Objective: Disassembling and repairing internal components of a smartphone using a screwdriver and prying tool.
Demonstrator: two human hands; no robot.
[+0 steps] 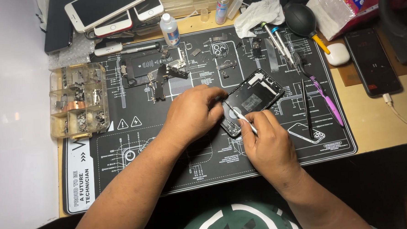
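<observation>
Phone frame [251,98] under both curled hands

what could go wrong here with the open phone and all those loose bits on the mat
The thin metal tool in the right hand works inside the open phone shell; a slip might scratch or gouge it. The left hand only steadies one edge, so the shell could shift. Small removed parts lie loose on the mat near the left forearm and could get swept away.

Stacked phones [110,11], parts box [78,100], dust blower [301,18], purple brush [327,102]
</observation>
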